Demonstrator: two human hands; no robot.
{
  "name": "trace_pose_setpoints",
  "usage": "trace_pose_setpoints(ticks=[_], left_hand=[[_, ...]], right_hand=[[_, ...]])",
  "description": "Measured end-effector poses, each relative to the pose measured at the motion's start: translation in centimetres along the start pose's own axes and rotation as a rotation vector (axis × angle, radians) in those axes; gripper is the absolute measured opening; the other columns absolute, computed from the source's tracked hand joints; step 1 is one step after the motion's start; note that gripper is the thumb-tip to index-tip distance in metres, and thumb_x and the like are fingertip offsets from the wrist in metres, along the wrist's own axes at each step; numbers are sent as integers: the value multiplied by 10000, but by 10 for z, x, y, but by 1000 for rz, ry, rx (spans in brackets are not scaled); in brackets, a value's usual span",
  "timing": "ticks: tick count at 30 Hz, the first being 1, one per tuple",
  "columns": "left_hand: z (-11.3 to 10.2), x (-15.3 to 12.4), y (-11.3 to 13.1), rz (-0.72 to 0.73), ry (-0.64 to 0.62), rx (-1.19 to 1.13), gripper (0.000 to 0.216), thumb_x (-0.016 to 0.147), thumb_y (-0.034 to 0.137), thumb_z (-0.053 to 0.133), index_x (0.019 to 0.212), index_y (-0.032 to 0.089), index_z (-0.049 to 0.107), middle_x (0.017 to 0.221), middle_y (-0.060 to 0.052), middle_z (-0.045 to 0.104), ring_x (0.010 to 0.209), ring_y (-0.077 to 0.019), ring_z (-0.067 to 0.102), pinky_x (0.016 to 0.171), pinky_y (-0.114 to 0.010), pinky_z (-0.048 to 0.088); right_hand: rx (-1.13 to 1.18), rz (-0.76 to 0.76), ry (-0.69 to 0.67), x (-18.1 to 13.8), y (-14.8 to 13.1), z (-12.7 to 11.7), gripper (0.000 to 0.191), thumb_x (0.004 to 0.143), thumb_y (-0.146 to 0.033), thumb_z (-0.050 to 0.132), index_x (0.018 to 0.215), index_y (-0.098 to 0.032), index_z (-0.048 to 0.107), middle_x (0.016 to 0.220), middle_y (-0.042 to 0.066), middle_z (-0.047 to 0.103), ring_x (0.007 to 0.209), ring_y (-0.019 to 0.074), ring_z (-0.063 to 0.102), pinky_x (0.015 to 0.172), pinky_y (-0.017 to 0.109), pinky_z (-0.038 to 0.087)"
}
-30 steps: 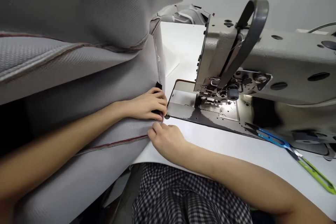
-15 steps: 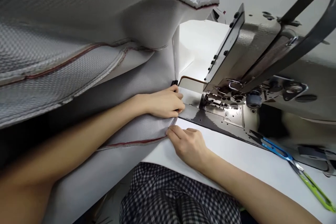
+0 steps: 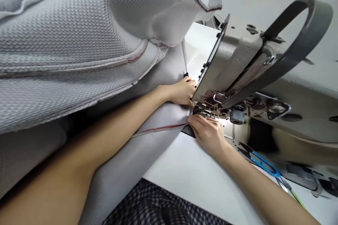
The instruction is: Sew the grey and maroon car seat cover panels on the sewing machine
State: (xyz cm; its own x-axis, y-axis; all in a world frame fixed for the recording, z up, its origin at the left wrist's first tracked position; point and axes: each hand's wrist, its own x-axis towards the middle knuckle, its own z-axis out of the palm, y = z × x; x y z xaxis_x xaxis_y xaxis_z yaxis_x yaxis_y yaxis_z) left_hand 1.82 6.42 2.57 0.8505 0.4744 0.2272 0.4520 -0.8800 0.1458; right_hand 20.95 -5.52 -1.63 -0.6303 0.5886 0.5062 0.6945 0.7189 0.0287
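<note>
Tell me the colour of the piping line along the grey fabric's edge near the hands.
Dark red piping line, clearest in the head view.

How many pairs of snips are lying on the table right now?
2: blue-handled snips right of the right hand; green-handled snips just beyond them, mostly blurred. Others may be hidden behind the sewing machine.

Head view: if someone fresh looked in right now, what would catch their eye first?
The bulky grey padded fabric fills the whole left and top, sagging over the left arm. At centre, the left hand and right hand press its red-stitched edge up against the foot of the sewing machine, which takes up the right side. Blue-handled snips lie on the white table at lower right.
</note>
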Motion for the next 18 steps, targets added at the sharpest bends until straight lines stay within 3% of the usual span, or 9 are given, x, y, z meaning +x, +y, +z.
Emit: trace_pose_setpoints(ticks=[7, 18], left_hand=[[8, 15, -3, 47, 84, -57, 115, 814, 184, 591, 710, 157, 633, 821, -67, 687, 895, -230, 521, 855, -373, 370], [0, 8, -1, 23, 60, 14, 99, 799, 173, 552, 740, 155, 630, 877, -92, 673, 924, -244, 534, 874, -391, 396]], right_hand=[[1, 64, -3, -4, 13, -4, 228, 944, -125, 550, 1016, -228, 740, 1039, -20, 763, 741, 101, 684, 671, 227, 458], [30, 151, 3, -1, -1, 0, 250, 959, -135, 524, 1054, -231, 735, 1081, -4, 752, 799, 104, 692, 731, 215, 480]])
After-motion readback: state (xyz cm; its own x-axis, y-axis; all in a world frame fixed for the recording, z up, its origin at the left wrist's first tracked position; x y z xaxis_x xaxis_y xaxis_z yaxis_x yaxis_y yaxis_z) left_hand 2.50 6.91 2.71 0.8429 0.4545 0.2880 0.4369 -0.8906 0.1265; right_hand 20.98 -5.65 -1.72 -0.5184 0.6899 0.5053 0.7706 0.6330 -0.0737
